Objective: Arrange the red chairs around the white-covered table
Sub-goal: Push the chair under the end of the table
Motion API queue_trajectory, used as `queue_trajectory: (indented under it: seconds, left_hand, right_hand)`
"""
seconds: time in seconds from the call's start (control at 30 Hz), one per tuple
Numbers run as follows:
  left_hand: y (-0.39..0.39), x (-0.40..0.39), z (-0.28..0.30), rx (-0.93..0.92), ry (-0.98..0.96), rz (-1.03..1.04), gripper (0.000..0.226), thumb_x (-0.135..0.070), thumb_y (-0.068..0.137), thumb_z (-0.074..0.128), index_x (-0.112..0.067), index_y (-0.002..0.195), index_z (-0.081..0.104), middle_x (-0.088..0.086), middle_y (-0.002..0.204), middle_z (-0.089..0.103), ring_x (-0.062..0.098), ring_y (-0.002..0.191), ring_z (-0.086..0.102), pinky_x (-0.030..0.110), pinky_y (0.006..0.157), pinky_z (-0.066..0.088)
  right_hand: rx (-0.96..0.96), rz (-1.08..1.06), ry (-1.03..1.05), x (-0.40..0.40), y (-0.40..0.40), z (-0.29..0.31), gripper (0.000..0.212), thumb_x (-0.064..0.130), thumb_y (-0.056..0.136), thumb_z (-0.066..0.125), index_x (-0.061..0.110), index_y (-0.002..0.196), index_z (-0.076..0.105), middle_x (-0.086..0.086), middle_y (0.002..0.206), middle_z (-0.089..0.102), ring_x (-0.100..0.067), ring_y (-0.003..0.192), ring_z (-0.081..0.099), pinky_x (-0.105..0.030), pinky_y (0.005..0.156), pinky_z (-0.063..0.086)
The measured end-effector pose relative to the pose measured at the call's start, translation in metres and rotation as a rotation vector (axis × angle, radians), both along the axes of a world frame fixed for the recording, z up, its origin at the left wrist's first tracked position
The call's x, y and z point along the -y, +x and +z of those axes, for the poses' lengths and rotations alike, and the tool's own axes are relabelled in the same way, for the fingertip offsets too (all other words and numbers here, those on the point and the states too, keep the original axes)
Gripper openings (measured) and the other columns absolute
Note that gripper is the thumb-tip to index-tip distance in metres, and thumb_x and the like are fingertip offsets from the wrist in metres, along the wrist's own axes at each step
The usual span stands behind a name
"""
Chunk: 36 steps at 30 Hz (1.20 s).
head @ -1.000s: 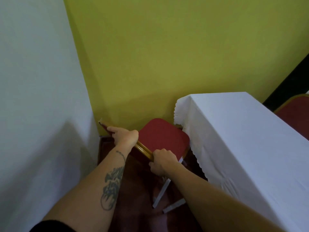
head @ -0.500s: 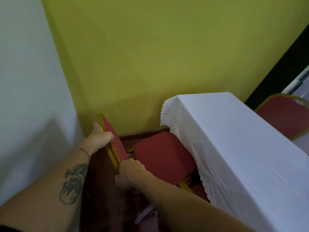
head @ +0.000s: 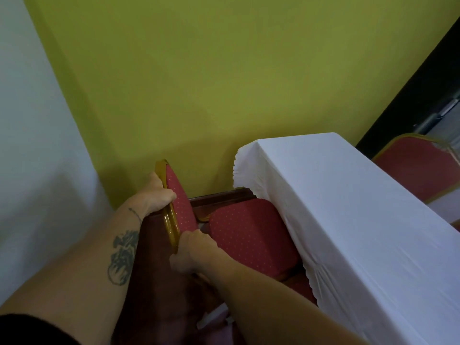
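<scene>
Two hands are on one red chair [head: 179,207] at the near end of the bench [head: 348,207], in the corner by the yellow-green wall [head: 224,83]. Left hand [head: 155,195] wraps the upper part of the gold frame rail of the backrest, fingers curled over the edge, thumb side on the red padding. Right hand [head: 191,252] is closed lower down at the bottom of the same rail, approx where back meets seat; exact finger hold is partly hidden by the wrist. Seat [head: 251,237] sits w/ its far side tucked just under the hanging edge of the white cloth [head: 251,175], so the chair is already close in at this end. A second red chair [head: 418,168] shows on the far side of the bench, by a dark door frame [head: 423,78].

Handling, as a guess: banquet-type chair, stiff metal frame, prob. moderate weight, won't flex. The rail is smooth and glossy, so a bit slippery; a two-point hold on the backrest edge gives steering w/o tipping. The padding is soft, so poor to pull on.

Materials: red dotted upholstery, rounded seat corners, gold painted tube w/ a rounded top. The cloth is thin, limp, scalloped at the hem, creased near the corner; could snag on the seat. Dark red-brown floor and skirting below, white wall [head: 29,145] at left.
</scene>
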<state>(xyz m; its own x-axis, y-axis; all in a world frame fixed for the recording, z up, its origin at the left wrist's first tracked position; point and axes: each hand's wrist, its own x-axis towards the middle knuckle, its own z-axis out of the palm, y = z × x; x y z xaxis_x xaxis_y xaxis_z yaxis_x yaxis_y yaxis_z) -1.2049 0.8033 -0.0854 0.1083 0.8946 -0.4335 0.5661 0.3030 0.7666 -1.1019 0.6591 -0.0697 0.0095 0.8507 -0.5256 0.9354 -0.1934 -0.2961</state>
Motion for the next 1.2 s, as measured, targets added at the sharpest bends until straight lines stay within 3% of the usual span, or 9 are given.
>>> queue_trajectory:
  seconds: [0.13,0.3,0.6,0.77,0.87,0.93,1.03,1.1,1.2]
  left_hand:
    - [0.030,-0.005,-0.006,-0.005,0.037,0.004,0.091,-0.006,0.091,0.065,-0.006,0.159,0.005,0.021,0.143,0.046,0.038,0.117,0.058,0.049,0.095,0.054]
    - [0.072,-0.005,-0.009,0.060,0.042,-0.011,0.101,-0.004,0.092,0.062,-0.006,0.161,-0.012,0.020,0.156,0.035,0.043,0.131,0.050,0.051,0.104,0.050]
    - [0.142,-0.001,-0.007,0.103,0.088,0.029,0.104,-0.004,0.094,0.058,-0.017,0.162,-0.021,0.017,0.155,0.040,0.038,0.130,0.053,0.051,0.105,0.051]
    - [0.147,-0.008,-0.007,0.110,0.084,0.040,0.100,-0.005,0.097,0.057,-0.016,0.163,-0.018,0.011,0.139,0.048,0.031,0.115,0.056,0.049,0.103,0.052]
    - [0.142,-0.011,-0.007,0.210,0.092,0.046,0.098,-0.004,0.095,0.061,-0.019,0.164,-0.007,0.009,0.132,0.052,0.031,0.111,0.060,0.051,0.097,0.056]
    - [0.135,-0.001,-0.013,0.344,0.082,0.076,0.090,-0.005,0.093,0.068,-0.021,0.162,0.012,0.010,0.125,0.058,0.029,0.106,0.062,0.046,0.090,0.057]
    - [0.133,0.039,-0.035,0.487,-0.111,0.145,0.045,-0.024,0.087,0.075,-0.015,0.128,0.058,0.016,0.112,0.068,0.035,0.098,0.068,0.036,0.074,0.059]
    - [0.143,0.065,-0.046,0.591,-0.231,0.244,0.029,-0.025,0.091,0.067,-0.012,0.116,0.061,0.015,0.097,0.064,0.028,0.078,0.064,0.031,0.059,0.052]
    - [0.159,0.080,-0.049,0.660,-0.179,0.449,0.025,-0.018,0.087,0.060,-0.009,0.110,0.063,0.006,0.082,0.057,0.023,0.069,0.056,0.035,0.065,0.049]
  right_hand:
    - [0.038,-0.042,-0.017,-0.008,0.022,0.000,0.059,0.041,0.090,0.064,0.007,0.136,0.050,-0.014,0.133,0.058,-0.037,0.119,0.058,-0.045,0.095,0.046]
    - [0.036,-0.175,-0.033,-0.011,0.056,-0.005,0.063,0.042,0.087,0.068,0.009,0.138,0.048,-0.012,0.132,0.058,-0.034,0.119,0.058,-0.045,0.100,0.046]
    - [-0.085,-0.304,0.038,-0.007,0.115,-0.015,0.063,0.034,0.087,0.066,0.013,0.140,0.038,-0.012,0.131,0.055,-0.036,0.120,0.056,-0.048,0.099,0.047]
    - [-0.124,-0.275,0.065,-0.017,0.123,-0.018,0.054,0.031,0.090,0.066,0.012,0.136,0.045,-0.013,0.129,0.056,-0.036,0.114,0.058,-0.045,0.090,0.048]
    - [-0.171,-0.281,0.099,-0.013,0.126,-0.017,0.053,0.034,0.091,0.064,0.015,0.137,0.047,-0.012,0.128,0.057,-0.034,0.111,0.060,-0.045,0.092,0.051]
    - [-0.193,-0.274,0.135,0.000,0.128,-0.017,0.060,0.041,0.092,0.060,0.018,0.145,0.043,-0.012,0.131,0.057,-0.035,0.114,0.059,-0.046,0.097,0.050]
    - [-0.151,-0.250,0.033,0.031,0.134,-0.019,0.056,0.042,0.090,0.060,0.018,0.139,0.046,-0.011,0.125,0.058,-0.032,0.110,0.060,-0.044,0.095,0.050]
    - [-0.032,-0.215,-0.133,0.054,0.138,-0.025,0.051,0.038,0.088,0.063,0.014,0.131,0.053,-0.012,0.125,0.058,-0.033,0.112,0.059,-0.044,0.096,0.049]
    - [0.108,-0.195,-0.291,0.082,0.142,-0.036,0.048,0.036,0.093,0.061,0.009,0.132,0.058,-0.013,0.134,0.059,-0.034,0.121,0.057,-0.041,0.098,0.044]
